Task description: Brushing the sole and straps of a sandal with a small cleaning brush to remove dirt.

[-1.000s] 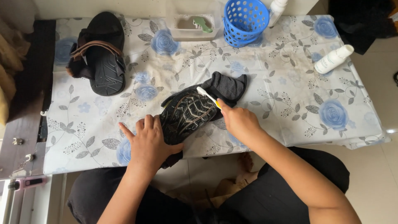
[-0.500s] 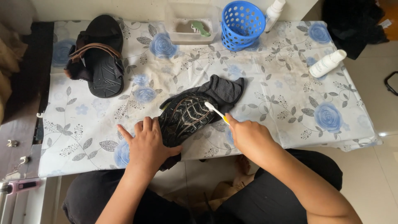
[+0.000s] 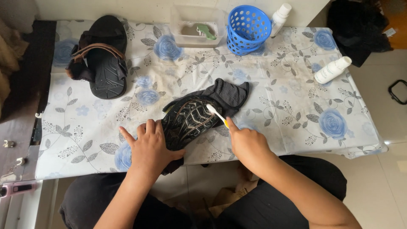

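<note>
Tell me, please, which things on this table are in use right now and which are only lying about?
In use: left hand steadying the black sandal; right hand holding the toothbrush to its sole; dark cloth underneath.

Lying about: second sandal, blue basket, clear tub, two white bottles.

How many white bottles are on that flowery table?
2. One white bottle stands at the far edge just right of the blue basket; the other bottle lies on its side near the table's right edge. Others may be hidden.
</note>
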